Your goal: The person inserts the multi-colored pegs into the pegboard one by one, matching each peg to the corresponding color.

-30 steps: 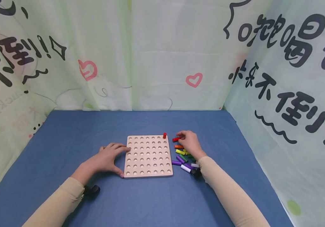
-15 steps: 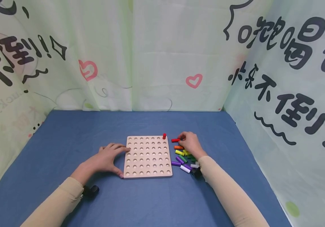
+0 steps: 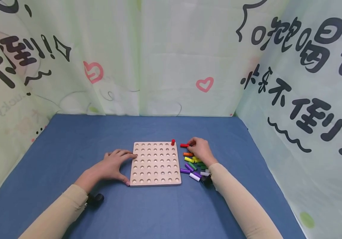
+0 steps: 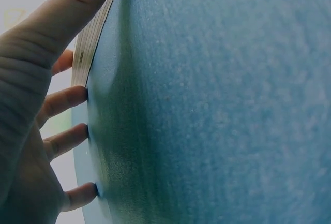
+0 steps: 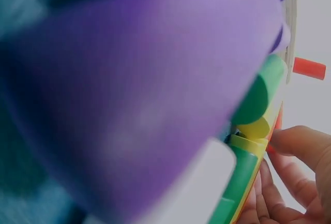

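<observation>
A pale wooden board [image 3: 156, 163] with rows of round holes lies on the blue cloth. One red peg [image 3: 173, 142] stands upright in a hole at its back right corner. My left hand [image 3: 108, 167] is spread along the board's left side, thumb at the front corner and a fingertip on the left edge; its spread fingers show in the left wrist view. Right of the board, my right hand [image 3: 201, 151] pinches the right end of a lying red peg [image 3: 184, 145] between thumb and fingers.
Orange [image 3: 188, 154], yellow [image 3: 189, 159], green [image 3: 192, 166], purple [image 3: 185, 171] and white [image 3: 194, 177] pegs lie in a loose heap right of the board, partly under my right wrist. Printed curtains stand behind and at both sides of the blue cloth [image 3: 114, 132].
The red peg by my right hand has shifted slightly left and lies straighter, pointing at the board. My left hand keeps its place at the board.
</observation>
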`<state>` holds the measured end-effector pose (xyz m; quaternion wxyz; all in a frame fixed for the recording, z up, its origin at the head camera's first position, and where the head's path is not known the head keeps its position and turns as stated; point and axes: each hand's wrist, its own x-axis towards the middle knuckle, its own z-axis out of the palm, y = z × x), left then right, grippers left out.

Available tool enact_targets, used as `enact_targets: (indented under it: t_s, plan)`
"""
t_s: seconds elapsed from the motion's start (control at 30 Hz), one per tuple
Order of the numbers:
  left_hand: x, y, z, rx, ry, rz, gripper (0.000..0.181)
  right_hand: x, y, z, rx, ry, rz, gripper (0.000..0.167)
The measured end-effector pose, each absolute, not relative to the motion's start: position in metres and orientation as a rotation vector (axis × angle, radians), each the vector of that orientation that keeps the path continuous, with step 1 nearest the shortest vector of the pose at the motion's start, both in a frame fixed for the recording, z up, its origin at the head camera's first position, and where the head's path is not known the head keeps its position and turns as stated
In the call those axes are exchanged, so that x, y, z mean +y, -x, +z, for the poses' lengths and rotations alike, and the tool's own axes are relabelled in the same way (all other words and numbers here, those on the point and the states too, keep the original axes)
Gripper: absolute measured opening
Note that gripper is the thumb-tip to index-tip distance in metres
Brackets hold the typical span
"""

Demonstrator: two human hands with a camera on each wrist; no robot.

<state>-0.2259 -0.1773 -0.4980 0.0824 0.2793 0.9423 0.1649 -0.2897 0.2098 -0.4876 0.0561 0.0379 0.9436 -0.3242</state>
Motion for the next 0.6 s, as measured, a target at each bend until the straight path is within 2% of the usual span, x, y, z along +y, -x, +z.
enact_targets:
  t_s: [0.6]
  plan:
    - [-0.1772, 0.2275, -0.4999, 2.803, -0.815, 0.482, 0.110, 0.2126, 0.2839, -0.4836, 2.873, -0.135, -1.256, 0.027]
